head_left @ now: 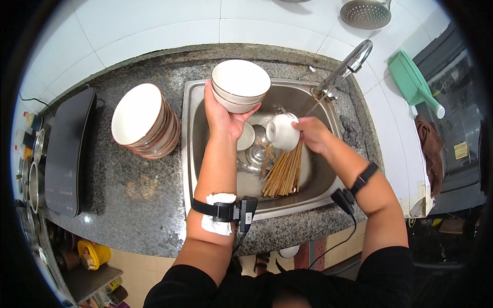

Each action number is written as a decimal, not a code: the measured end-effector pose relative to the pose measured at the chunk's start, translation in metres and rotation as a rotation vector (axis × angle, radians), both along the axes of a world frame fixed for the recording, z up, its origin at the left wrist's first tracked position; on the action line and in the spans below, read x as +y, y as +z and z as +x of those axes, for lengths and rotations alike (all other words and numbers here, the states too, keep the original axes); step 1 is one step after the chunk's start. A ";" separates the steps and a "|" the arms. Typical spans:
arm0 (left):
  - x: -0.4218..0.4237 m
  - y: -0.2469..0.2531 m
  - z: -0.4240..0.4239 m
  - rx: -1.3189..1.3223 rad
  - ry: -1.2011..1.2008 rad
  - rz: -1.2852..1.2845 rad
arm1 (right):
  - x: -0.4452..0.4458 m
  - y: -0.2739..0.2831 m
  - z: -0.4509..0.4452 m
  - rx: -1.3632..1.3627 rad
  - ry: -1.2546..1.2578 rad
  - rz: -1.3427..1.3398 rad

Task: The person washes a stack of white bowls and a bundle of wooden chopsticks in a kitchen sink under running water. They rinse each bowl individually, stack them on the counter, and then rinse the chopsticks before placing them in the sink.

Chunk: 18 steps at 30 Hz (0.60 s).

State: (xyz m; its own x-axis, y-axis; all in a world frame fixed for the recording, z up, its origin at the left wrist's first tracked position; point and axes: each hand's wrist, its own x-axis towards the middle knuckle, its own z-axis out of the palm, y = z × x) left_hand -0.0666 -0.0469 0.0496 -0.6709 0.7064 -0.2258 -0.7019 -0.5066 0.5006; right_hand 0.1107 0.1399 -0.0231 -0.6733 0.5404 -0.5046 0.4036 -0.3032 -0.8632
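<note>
My left hand holds up a small stack of white bowls with dark rims, above the back left of the steel sink. Tilted in my right hand is another white bowl, its base turned to the left. That bowl is close to the thin stream of water from the chrome faucet. Below it a bundle of wooden chopsticks lies fanned in the sink. A further white bowl sits in the basin, partly hidden by my left hand, near shiny metal pieces.
Left of the sink, a leaning stack of bowls stands on the granite counter. Farther left lies a black induction cooktop. A green plastic scoop and a brown cloth are at the right. A skimmer hangs on the tiled wall.
</note>
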 end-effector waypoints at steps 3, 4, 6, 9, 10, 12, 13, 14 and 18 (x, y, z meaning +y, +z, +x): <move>-0.002 -0.003 -0.002 0.039 0.023 -0.010 | -0.042 0.041 0.017 0.230 -0.232 -0.227; -0.003 -0.004 -0.002 0.044 0.029 -0.016 | -0.053 0.055 0.023 0.268 -0.236 -0.197; -0.003 -0.005 -0.001 0.052 0.031 -0.027 | -0.070 0.082 0.029 0.347 -0.244 -0.142; -0.001 -0.005 0.001 0.055 0.013 -0.040 | -0.082 0.118 0.028 0.461 -0.110 0.171; 0.000 -0.004 0.002 0.055 0.008 -0.056 | -0.087 0.128 0.023 0.458 -0.120 0.374; 0.001 -0.005 0.002 0.056 -0.024 -0.065 | -0.092 0.147 0.009 0.352 0.024 0.865; 0.001 -0.006 0.002 0.059 -0.057 -0.056 | -0.093 0.155 0.002 0.289 0.095 1.109; 0.001 -0.006 0.002 0.061 -0.089 -0.047 | -0.092 0.161 -0.008 0.285 0.183 1.341; 0.004 -0.008 0.003 0.041 -0.123 -0.037 | -0.094 0.151 -0.049 0.314 0.378 1.540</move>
